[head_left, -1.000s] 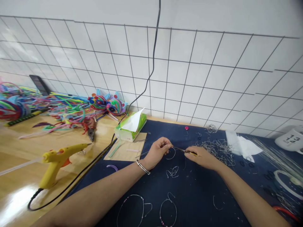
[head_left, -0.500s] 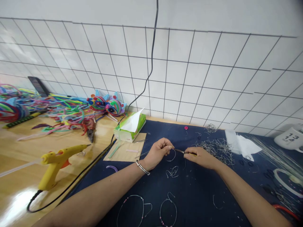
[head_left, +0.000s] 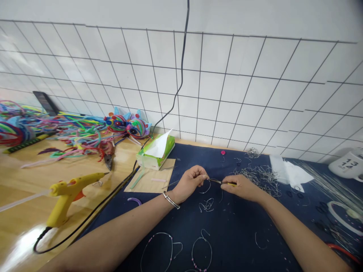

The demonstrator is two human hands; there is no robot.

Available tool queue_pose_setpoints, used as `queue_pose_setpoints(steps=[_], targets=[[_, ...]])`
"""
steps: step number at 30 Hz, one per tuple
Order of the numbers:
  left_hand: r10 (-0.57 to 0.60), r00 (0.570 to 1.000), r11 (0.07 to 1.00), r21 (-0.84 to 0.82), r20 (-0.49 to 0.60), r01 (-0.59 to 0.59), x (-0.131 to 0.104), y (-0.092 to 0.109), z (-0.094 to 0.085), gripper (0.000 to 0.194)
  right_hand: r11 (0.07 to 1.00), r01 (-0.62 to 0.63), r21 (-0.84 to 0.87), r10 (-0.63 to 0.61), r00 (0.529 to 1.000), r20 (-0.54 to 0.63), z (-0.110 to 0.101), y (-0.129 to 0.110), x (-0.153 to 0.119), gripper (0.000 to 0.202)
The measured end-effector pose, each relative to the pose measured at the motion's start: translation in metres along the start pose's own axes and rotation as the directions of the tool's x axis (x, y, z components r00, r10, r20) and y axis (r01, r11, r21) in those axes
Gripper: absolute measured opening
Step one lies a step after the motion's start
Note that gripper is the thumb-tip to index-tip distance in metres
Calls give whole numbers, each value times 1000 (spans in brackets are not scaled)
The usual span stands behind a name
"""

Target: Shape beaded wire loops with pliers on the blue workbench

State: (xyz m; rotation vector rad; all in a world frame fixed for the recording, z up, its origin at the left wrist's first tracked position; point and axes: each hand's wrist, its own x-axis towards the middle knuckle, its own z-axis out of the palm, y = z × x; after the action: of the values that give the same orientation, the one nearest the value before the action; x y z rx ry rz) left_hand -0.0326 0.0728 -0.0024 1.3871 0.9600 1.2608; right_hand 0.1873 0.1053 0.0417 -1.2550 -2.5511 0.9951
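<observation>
Between thumb and fingers, my left hand (head_left: 194, 178) pinches a thin wire loop (head_left: 209, 187) that curves down from the fingertips. My right hand (head_left: 240, 186) is closed round the yellow handle of small pliers (head_left: 217, 181); their slim metal jaws point left and reach the wire at my left fingertips. Whether the jaws clamp the wire is too small to tell. Below the hands lies a small heap of bent wires (head_left: 207, 205). Nearer to me are two wire rings with pink beads, a larger one (head_left: 171, 247) and a smaller one (head_left: 211, 249).
A yellow glue gun (head_left: 64, 196) and its black cord lie at left, near pipe cleaners (head_left: 82, 132). A tissue box (head_left: 157, 151) stands behind my left hand. Tangled wire (head_left: 256, 177), straight wires (head_left: 334, 183) and a white mug (head_left: 347, 166) are at right.
Hardly anything differs: both hands keep their places, and the pliers still meet the wire at my left fingertips. The view has shifted very slightly.
</observation>
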Motion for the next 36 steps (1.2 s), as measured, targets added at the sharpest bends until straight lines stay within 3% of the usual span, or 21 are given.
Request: queue_pose_setpoints(steps=[10, 36], targets=[[-16, 998, 999, 48, 65, 13, 0, 1, -1, 18, 1000, -11, -12, 11, 1000, 2, -3, 12, 4, 37], [58, 998, 984, 172, -31, -52, -2, -1, -1, 18, 997, 13, 82, -16, 999, 41, 2, 2, 2, 38]])
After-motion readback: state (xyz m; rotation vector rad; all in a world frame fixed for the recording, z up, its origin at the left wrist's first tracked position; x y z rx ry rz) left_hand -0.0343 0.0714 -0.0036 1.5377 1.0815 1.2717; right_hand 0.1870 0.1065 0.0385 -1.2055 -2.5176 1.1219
